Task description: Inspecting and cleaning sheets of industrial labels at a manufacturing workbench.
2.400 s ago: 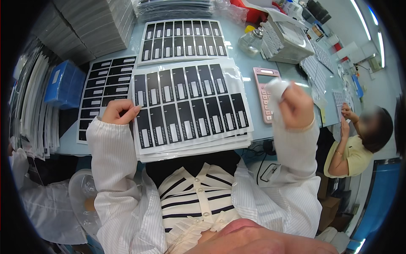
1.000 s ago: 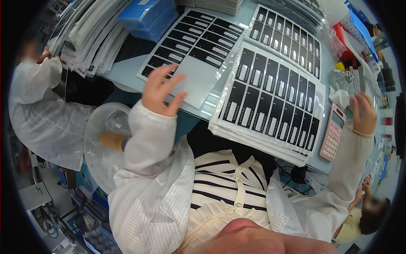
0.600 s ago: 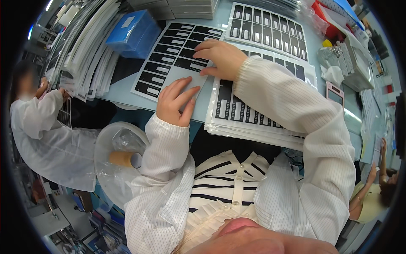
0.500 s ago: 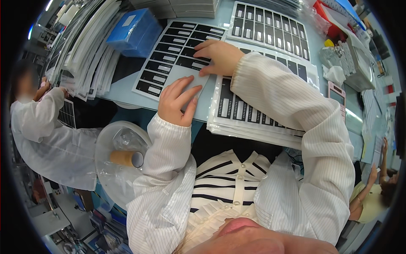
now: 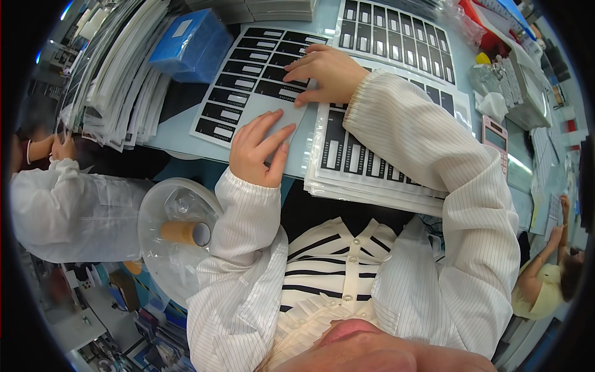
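A blue box [image 5: 192, 46] is set on the bench [image 5: 180, 137], near a grey stack [image 5: 282, 9]. At the right, a tissue [image 5: 491, 106] is flanked by a pink calculator [image 5: 494, 133] and a bottle [image 5: 486, 79]. A tube [image 5: 180, 232] is held in a bin [image 5: 158, 266]; a co-worker [image 5: 545, 285] is partly seen far right.

Your worktop [image 5: 178, 135] looks glossy, like glass. Near its front edge, the sheet [image 5: 255, 106] is smooth and papery, its labels [image 5: 248, 69] matt. Toward the worktop's left end, shiny plastic wraps the box [image 5: 191, 48]. Your sleeves [image 5: 434, 139] are thin, crinkled cloth.
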Available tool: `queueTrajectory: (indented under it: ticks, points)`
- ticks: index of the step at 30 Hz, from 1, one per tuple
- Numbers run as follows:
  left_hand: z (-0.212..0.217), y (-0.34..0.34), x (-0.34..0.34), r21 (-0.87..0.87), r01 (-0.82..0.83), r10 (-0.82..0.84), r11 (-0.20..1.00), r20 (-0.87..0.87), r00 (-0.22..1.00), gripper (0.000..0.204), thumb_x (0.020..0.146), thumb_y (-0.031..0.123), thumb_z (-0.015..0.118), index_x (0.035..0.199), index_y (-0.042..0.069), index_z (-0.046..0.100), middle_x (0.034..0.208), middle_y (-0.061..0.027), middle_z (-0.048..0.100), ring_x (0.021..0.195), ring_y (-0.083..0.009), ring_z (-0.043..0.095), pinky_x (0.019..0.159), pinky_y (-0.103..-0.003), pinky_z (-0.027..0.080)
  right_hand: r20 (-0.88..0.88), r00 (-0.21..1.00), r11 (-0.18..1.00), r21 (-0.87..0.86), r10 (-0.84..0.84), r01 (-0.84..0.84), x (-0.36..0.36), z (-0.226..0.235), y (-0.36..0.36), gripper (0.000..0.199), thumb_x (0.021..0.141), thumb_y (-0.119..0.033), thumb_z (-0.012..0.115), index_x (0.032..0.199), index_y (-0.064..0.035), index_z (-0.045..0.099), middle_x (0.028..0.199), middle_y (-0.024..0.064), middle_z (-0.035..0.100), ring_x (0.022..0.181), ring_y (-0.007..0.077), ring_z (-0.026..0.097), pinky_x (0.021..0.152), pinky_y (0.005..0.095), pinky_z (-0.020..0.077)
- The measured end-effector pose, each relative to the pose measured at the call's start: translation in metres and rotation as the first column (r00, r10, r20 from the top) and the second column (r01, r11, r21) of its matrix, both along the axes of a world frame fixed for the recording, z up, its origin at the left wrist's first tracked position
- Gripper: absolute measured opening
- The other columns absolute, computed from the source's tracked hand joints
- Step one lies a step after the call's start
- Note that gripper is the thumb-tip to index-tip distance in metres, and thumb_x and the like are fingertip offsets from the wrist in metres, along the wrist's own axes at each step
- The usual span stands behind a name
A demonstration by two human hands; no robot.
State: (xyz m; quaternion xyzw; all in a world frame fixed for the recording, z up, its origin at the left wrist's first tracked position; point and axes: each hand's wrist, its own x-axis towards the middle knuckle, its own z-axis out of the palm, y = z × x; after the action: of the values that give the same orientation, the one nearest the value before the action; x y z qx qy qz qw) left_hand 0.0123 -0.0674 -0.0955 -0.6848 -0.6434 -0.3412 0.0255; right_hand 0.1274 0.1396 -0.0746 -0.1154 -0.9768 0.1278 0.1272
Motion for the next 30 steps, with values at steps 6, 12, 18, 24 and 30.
queueTrajectory:
  ticks: [6,12,18,24,30]
  points:
    - [-0.001,0.001,0.001,0.014,-0.003,0.003,1.000,-0.007,1.000,0.031,0.073,0.008,0.061,0.102,0.008,0.069,0.115,-0.0130,0.062,0.107,-0.0322,0.057,0.091,-0.041,0.043,-0.091,0.962,0.960,0.136,0.256,-0.243,0.002,0.005,0.004,0.028,0.075,-0.029,0.073,0.096,-0.0112,0.071,0.097,0.0053,0.070,0.095,0.0206,0.063,0.104,0.0377,0.0360]
    - [0.000,0.000,0.004,0.013,-0.021,0.021,1.000,-0.021,1.000,0.030,0.073,0.008,0.060,0.102,0.008,0.069,0.114,-0.0134,0.062,0.107,-0.0324,0.057,0.092,-0.041,0.043,-0.287,0.915,0.959,0.071,0.284,-0.275,0.004,0.005,0.004,0.010,0.074,-0.017,0.072,0.079,-0.0082,0.073,0.084,0.0063,0.070,0.079,0.0196,0.066,0.077,0.0332,0.0526]
    - [-0.002,0.003,0.004,0.000,-0.012,0.012,1.000,-0.019,1.000,0.030,0.074,0.011,0.061,0.102,0.009,0.070,0.115,-0.0136,0.062,0.107,-0.0327,0.057,0.092,-0.041,0.043,-0.447,0.857,0.878,-0.479,-0.256,0.013,0.006,0.031,0.004,0.015,0.082,-0.018,0.069,0.085,-0.0035,0.073,0.080,0.0083,0.070,0.067,0.0154,0.066,0.061,0.0258,0.0526]
    - [0.000,-0.001,0.000,0.012,0.004,-0.003,1.000,-0.025,1.000,0.029,0.076,0.011,0.061,0.103,0.007,0.068,0.118,-0.0137,0.060,0.108,-0.0321,0.056,0.092,-0.040,0.043,-0.361,0.871,0.805,-0.589,-0.334,0.064,0.102,0.103,-0.023,0.017,0.088,-0.014,0.063,0.095,0.0001,0.069,0.083,0.0102,0.069,0.064,0.0147,0.067,0.055,0.0214,0.0521]
    - [0.004,-0.002,0.000,-0.010,0.060,-0.060,0.998,0.025,0.998,0.034,0.079,0.012,0.062,0.111,0.002,0.063,0.123,-0.0173,0.057,0.116,-0.0359,0.050,0.099,-0.043,0.038,-0.319,0.708,0.687,-0.655,-0.630,0.316,0.208,0.108,-0.072,0.015,0.087,-0.006,0.062,0.096,0.0042,0.067,0.082,0.0108,0.069,0.068,0.0159,0.069,0.058,0.0195,0.0520]
